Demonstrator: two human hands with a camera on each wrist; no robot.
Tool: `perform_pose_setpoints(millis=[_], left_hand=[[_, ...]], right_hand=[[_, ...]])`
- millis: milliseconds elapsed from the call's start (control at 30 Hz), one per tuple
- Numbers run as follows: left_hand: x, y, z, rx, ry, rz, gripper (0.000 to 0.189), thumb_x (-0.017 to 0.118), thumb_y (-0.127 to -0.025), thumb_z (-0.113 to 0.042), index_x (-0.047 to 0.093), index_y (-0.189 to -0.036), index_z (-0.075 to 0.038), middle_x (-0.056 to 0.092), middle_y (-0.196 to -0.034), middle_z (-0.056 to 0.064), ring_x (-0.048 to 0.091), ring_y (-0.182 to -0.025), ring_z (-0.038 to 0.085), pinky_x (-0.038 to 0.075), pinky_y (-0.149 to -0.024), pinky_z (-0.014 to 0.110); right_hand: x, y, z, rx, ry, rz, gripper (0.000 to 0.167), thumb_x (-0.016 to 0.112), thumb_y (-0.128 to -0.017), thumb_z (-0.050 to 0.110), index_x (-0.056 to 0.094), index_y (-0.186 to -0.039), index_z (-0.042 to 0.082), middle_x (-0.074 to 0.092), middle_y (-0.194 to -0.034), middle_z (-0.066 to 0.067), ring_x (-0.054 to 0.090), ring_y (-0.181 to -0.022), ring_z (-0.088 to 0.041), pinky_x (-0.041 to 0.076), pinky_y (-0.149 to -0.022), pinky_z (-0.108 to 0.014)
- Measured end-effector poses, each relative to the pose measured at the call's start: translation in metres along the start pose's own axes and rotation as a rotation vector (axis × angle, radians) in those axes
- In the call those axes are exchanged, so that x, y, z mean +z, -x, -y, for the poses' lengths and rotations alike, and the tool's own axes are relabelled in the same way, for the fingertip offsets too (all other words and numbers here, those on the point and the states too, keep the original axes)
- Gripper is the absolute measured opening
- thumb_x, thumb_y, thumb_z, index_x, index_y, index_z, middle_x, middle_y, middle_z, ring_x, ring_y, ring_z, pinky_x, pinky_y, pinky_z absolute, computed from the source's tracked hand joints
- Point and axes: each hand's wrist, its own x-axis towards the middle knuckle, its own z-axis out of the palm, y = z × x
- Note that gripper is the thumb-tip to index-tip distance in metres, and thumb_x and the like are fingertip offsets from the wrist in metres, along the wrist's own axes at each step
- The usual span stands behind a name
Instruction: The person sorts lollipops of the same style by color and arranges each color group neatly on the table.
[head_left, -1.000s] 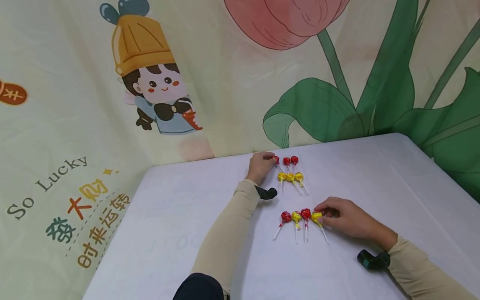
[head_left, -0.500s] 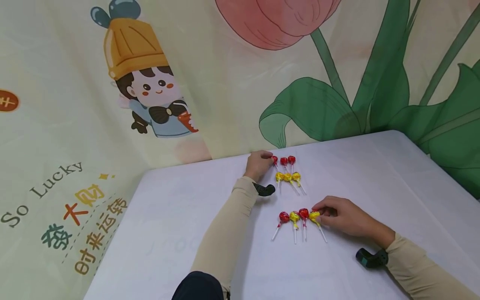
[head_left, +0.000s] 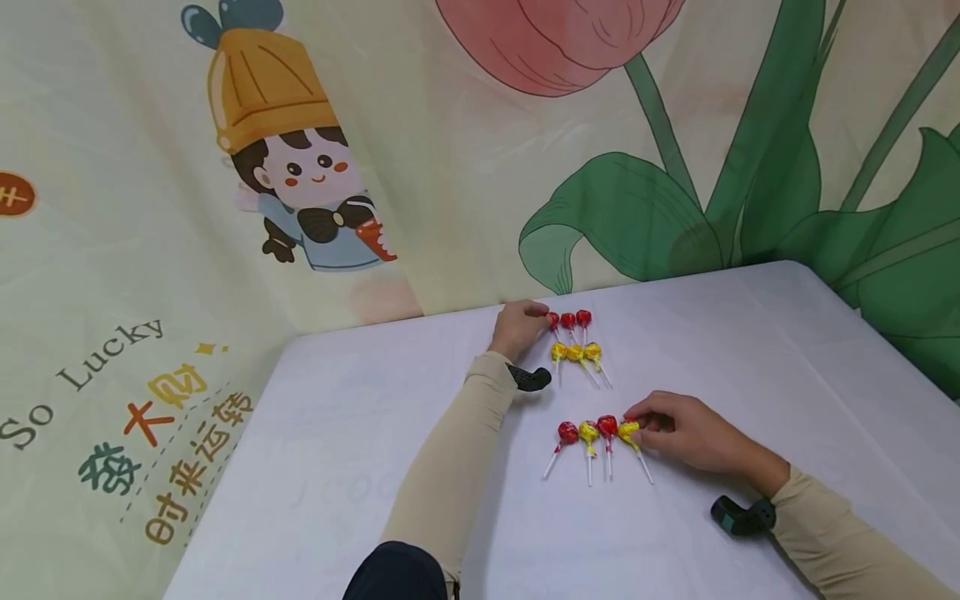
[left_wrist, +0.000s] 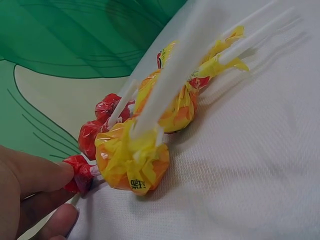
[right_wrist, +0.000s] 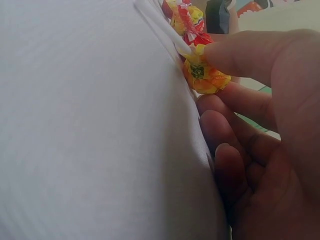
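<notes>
Lollipops [head_left: 574, 354] it is, out on the white table [head_left: 375, 433]: three reds above three yellows near the far edge, and closer to us a near row [head_left: 607, 426] alternating red and yellow. Our left hand [head_left: 519, 328] pinches the leftmost far red lollipop [left_wrist: 79, 174]; our right hand [head_left: 693, 432] pinches the yellow lollipop [right_wrist: 204, 75] at the near row's right end. Lining them up looks like the step in hand, and the next move, we reckon, calls for a gentle release, nudging no neighbours.

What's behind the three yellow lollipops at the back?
Three red lollipops. The left hand pinches the leftmost one. In the left wrist view, a yellow candy covers part of its stick, so that hidden bit can't be seen.
</notes>
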Motion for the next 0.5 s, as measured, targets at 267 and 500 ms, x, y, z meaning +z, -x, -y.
perform_pose_setpoints(millis=[267, 500], left_hand=[[0.0001, -0.0022, 0.0024, -0.011, 0.006, 0.005, 0.022, 0.069, -0.094, -0.026, 0.075, -0.114, -0.019, 0.068, -0.118, -0.001, 0.056, -0.117, 0.022, 0.046, -0.100, 0.040], [-0.0028, 0.0015, 0.0022, -0.005, 0.032, -0.003, 0.023, 0.069, -0.094, -0.027, 0.075, -0.115, -0.019, 0.067, -0.120, -0.002, 0.056, -0.118, 0.021, 0.045, -0.100, 0.039]], right_hand=[[0.0008, 0.0000, -0.0006, 0.005, -0.020, 0.002, 0.030, 0.076, -0.091, 0.025, 0.070, -0.118, 0.017, 0.061, -0.097, 0.005, 0.054, -0.089, -0.019, 0.050, -0.074, -0.025], [0.0006, -0.0007, -0.0013, 0.007, -0.007, -0.002, 0.030, 0.075, -0.091, 0.025, 0.070, -0.118, 0.017, 0.061, -0.096, 0.005, 0.054, -0.089, -0.018, 0.049, -0.074, -0.025]])
